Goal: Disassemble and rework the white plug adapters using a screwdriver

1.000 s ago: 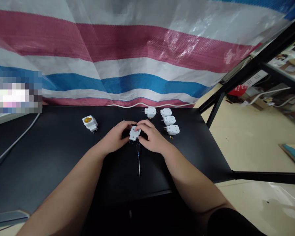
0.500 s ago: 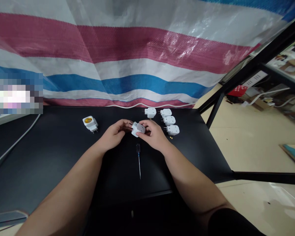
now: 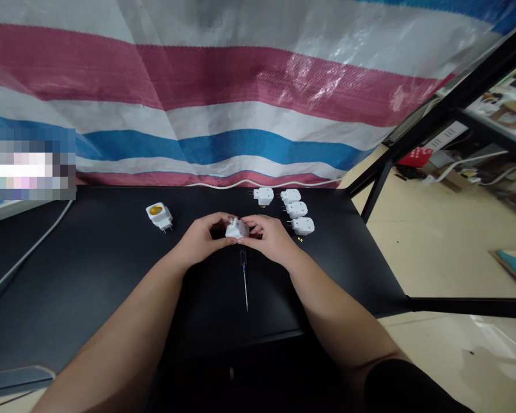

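Between both hands, over the middle of the black table, is a white plug adapter (image 3: 239,230). My left hand (image 3: 201,236) grips its left side, thumb at the near edge and fingers behind. My right hand (image 3: 270,236) closes on its right side, with its thumb near the left one. Fingertips partly hide the adapter. Just below the hands lies a screwdriver (image 3: 243,261) with a dark clear handle, its shaft pointing towards me. To the left sits another white plug adapter (image 3: 159,215) with a round gold-coloured socket facing up and its pins towards me.
Several white adapters stand at the right, including a front one (image 3: 303,226) and a back one (image 3: 264,196). Small brass pieces (image 3: 300,239) lie nearby. A white cable (image 3: 245,182) runs along the striped sheet (image 3: 241,143). Black frame bars (image 3: 378,192) rise at the right edge.
My left hand has moved right and its thumb now meets the adapter's near side. The adapter has turned and shifted slightly left and down.
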Action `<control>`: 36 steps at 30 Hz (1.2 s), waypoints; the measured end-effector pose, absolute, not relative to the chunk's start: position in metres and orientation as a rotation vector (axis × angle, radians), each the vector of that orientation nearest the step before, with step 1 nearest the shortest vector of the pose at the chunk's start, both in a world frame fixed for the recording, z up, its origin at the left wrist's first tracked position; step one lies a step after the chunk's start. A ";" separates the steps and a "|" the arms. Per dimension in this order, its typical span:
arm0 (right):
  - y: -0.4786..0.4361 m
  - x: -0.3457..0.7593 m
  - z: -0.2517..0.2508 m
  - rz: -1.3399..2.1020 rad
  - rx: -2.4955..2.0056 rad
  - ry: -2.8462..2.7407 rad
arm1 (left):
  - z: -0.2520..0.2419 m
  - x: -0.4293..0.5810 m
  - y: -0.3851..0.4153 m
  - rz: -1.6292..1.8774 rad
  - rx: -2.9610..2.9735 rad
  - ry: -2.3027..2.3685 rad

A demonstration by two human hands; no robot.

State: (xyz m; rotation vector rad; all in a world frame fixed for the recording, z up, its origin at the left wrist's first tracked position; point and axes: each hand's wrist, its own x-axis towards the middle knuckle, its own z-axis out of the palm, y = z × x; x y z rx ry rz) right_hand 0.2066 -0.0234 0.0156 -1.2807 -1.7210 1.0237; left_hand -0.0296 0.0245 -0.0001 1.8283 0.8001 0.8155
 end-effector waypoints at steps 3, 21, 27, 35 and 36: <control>-0.024 0.207 0.017 0.998 -1.287 -1.758 | -0.001 -0.031 0.025 0.813 1.839 0.773; -0.027 0.207 0.023 0.944 -1.328 -1.851 | -0.002 -0.031 0.026 0.811 1.918 0.734; -0.027 0.206 0.020 0.911 -1.309 -1.861 | 0.003 -0.030 0.023 0.804 2.024 0.733; -0.028 0.204 0.023 1.029 -1.255 -1.789 | 0.008 -0.030 0.022 0.758 2.012 0.794; -0.028 0.204 0.023 1.030 -1.249 -1.798 | 0.007 -0.030 0.022 0.750 1.982 0.794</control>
